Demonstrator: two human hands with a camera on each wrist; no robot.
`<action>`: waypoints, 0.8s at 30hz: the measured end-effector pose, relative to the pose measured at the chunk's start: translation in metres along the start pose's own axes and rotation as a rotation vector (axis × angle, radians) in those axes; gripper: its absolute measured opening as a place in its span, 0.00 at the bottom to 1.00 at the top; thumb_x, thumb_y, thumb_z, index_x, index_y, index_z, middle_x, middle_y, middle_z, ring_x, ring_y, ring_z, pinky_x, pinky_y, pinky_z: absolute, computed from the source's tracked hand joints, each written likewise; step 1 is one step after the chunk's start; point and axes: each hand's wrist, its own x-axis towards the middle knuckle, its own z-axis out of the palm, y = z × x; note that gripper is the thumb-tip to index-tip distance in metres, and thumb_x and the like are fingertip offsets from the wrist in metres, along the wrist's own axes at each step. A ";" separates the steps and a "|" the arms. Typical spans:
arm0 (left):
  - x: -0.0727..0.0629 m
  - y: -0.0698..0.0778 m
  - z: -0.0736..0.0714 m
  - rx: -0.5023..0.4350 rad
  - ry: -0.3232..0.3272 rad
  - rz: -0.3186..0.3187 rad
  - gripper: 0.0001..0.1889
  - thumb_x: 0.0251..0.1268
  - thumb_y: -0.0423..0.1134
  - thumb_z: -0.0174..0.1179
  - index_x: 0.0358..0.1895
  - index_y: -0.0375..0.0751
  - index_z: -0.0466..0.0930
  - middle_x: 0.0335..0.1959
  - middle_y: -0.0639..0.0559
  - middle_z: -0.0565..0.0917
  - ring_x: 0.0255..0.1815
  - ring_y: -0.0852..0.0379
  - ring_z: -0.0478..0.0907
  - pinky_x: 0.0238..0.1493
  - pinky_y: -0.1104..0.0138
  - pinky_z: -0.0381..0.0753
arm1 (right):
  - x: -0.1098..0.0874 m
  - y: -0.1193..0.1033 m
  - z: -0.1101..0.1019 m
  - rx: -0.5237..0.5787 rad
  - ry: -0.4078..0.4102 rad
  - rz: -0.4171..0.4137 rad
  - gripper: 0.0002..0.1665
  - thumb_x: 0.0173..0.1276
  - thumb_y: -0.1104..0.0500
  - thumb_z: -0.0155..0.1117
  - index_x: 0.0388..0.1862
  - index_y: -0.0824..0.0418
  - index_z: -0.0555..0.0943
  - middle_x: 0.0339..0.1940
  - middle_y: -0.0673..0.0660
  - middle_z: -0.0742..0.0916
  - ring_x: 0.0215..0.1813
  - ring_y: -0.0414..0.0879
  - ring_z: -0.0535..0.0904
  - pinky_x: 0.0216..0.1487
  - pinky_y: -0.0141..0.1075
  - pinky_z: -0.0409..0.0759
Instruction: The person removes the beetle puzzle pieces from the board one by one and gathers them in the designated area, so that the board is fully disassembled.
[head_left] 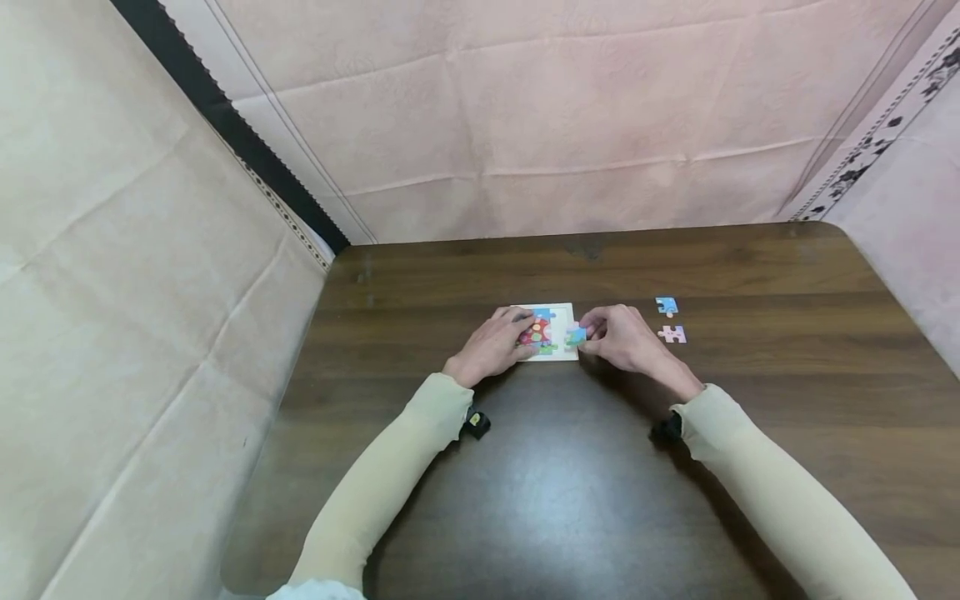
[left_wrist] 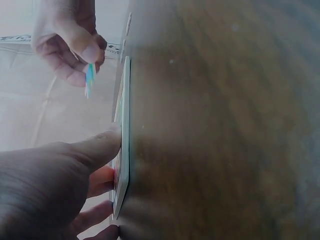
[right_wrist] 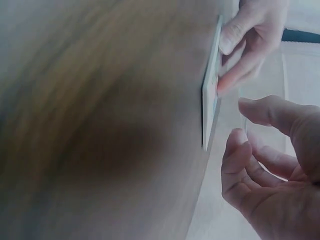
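Soft glare low-centre on dark brown wood-grain tabletop (head_left: 555, 492); shadows beside cream-sleeved forearms (head_left: 397, 467). Wrist views hazy, tabletop blurred, pale cloth backdrop (left_wrist: 20, 105) washed out.

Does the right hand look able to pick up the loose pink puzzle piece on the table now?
Probably yes: the pink piece lies near the right hand, with nothing visible between them. But the hand pinches another piece, which likely must be put down first.
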 end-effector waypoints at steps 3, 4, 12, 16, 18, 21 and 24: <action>0.002 0.000 0.000 0.004 0.009 0.010 0.35 0.80 0.52 0.65 0.83 0.42 0.70 0.84 0.46 0.71 0.85 0.44 0.65 0.85 0.51 0.69 | -0.006 0.006 -0.009 0.008 0.018 -0.001 0.15 0.68 0.65 0.77 0.52 0.69 0.87 0.40 0.60 0.90 0.43 0.50 0.83 0.47 0.35 0.80; 0.003 0.000 -0.001 0.005 0.013 0.013 0.35 0.80 0.52 0.66 0.83 0.42 0.70 0.83 0.46 0.71 0.85 0.44 0.65 0.85 0.51 0.69 | -0.008 0.009 -0.012 0.010 0.022 -0.002 0.15 0.68 0.65 0.78 0.52 0.69 0.88 0.40 0.60 0.90 0.43 0.50 0.83 0.46 0.34 0.80; 0.001 0.000 0.000 0.002 0.012 0.014 0.35 0.80 0.51 0.66 0.83 0.40 0.70 0.83 0.44 0.71 0.85 0.43 0.64 0.85 0.50 0.68 | -0.029 0.030 -0.028 -0.019 0.029 0.005 0.15 0.68 0.66 0.76 0.51 0.69 0.88 0.38 0.58 0.90 0.41 0.48 0.83 0.44 0.32 0.80; -0.006 0.000 0.006 -0.006 0.010 -0.002 0.35 0.80 0.51 0.66 0.83 0.40 0.70 0.84 0.45 0.71 0.86 0.42 0.63 0.86 0.49 0.68 | -0.041 0.039 -0.033 -0.019 0.020 0.014 0.14 0.66 0.67 0.76 0.50 0.69 0.88 0.36 0.57 0.90 0.39 0.46 0.83 0.42 0.30 0.79; -0.007 0.000 0.006 -0.007 0.011 -0.009 0.36 0.79 0.51 0.67 0.83 0.40 0.70 0.84 0.45 0.70 0.86 0.42 0.63 0.86 0.49 0.67 | -0.045 0.044 -0.037 -0.017 0.020 0.023 0.14 0.66 0.67 0.76 0.49 0.68 0.88 0.36 0.57 0.90 0.39 0.46 0.82 0.41 0.30 0.78; -0.005 0.001 0.004 -0.016 0.015 0.000 0.36 0.79 0.50 0.67 0.83 0.40 0.69 0.84 0.44 0.70 0.86 0.42 0.63 0.86 0.49 0.67 | -0.053 0.053 -0.046 -0.027 0.027 0.036 0.14 0.66 0.66 0.77 0.50 0.68 0.88 0.36 0.57 0.89 0.39 0.46 0.82 0.41 0.30 0.78; -0.001 0.003 0.002 -0.026 0.017 0.019 0.36 0.80 0.49 0.67 0.83 0.39 0.69 0.83 0.42 0.71 0.85 0.40 0.63 0.86 0.48 0.67 | -0.059 0.064 -0.054 -0.048 0.035 0.051 0.14 0.67 0.66 0.77 0.50 0.69 0.88 0.37 0.57 0.90 0.39 0.46 0.82 0.41 0.29 0.77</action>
